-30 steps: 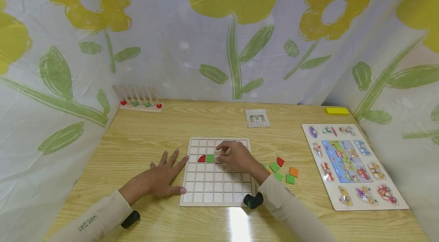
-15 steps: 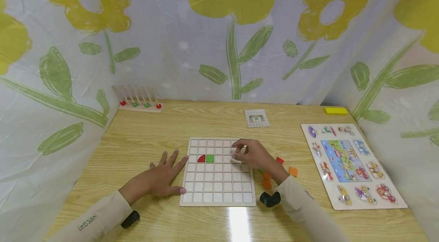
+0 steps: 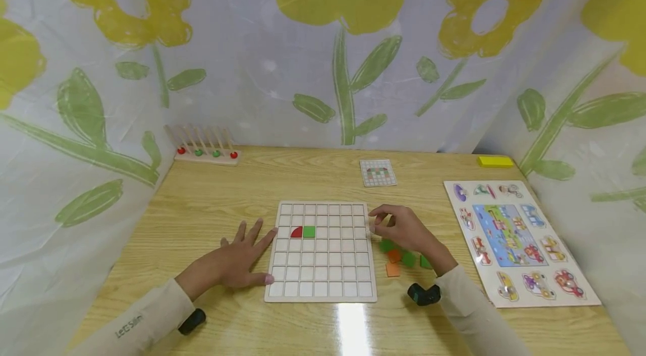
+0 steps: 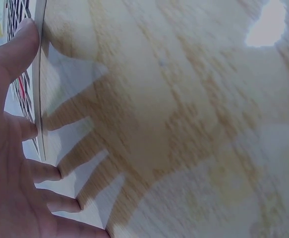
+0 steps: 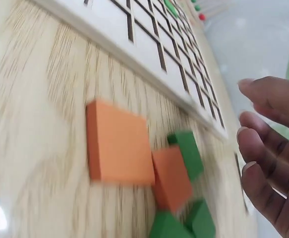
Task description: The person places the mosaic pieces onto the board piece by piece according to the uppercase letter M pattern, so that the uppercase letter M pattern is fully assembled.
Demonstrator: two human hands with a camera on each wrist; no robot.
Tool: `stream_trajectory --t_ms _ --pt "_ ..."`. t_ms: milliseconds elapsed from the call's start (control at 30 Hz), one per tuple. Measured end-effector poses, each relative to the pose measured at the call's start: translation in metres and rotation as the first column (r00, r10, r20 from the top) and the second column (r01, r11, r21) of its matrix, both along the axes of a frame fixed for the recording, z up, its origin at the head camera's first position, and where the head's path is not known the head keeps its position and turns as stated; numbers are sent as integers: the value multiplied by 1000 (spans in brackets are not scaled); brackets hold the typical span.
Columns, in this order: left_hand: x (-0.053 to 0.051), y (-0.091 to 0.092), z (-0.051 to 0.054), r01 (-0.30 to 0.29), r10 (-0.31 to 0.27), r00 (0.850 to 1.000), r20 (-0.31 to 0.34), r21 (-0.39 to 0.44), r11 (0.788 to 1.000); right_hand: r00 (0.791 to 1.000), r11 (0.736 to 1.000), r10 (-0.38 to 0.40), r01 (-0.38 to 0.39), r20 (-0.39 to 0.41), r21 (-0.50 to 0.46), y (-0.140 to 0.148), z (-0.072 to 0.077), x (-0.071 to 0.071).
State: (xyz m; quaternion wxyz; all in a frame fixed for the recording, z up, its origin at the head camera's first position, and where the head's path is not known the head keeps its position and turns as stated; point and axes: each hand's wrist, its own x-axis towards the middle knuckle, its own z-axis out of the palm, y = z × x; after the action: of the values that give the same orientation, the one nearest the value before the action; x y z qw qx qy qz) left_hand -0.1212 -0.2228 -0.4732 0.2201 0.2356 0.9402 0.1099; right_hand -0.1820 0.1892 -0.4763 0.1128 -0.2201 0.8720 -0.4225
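Note:
A white grid board (image 3: 322,274) lies on the table with a red quarter-round tile (image 3: 297,232) and a green square tile (image 3: 309,231) side by side in its third row. My left hand (image 3: 233,262) is spread flat at the board's left edge, thumb and index fingertip touching it. Over the board's right edge my right hand (image 3: 404,228) hovers, fingers loosely bent and nothing between them. Below it are loose tiles: an orange square (image 3: 392,270), another orange one (image 5: 172,178) and several green ones (image 5: 186,153).
A small pattern card (image 3: 378,173) lies behind the board. At the right is a picture puzzle board (image 3: 522,244), with a yellow block (image 3: 495,162) behind it. A peg stand (image 3: 207,158) with red and green beads stands at the back left.
My right hand has moved rightward from beside the green square tile, across the board to its right edge, above the loose tiles. The left hand has stayed in place.

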Motion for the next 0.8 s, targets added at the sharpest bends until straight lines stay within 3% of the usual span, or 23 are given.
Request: stream_trajectory --t_ms 333,800 --pt "0 1 3 -4 4 1000 2 4 1000 998 997 -52 54 -39 46 36 0 8" --pt "0 1 2 -6 6 1000 4 -2 1000 996 994 -83 84 -16 71 91 -5 16"
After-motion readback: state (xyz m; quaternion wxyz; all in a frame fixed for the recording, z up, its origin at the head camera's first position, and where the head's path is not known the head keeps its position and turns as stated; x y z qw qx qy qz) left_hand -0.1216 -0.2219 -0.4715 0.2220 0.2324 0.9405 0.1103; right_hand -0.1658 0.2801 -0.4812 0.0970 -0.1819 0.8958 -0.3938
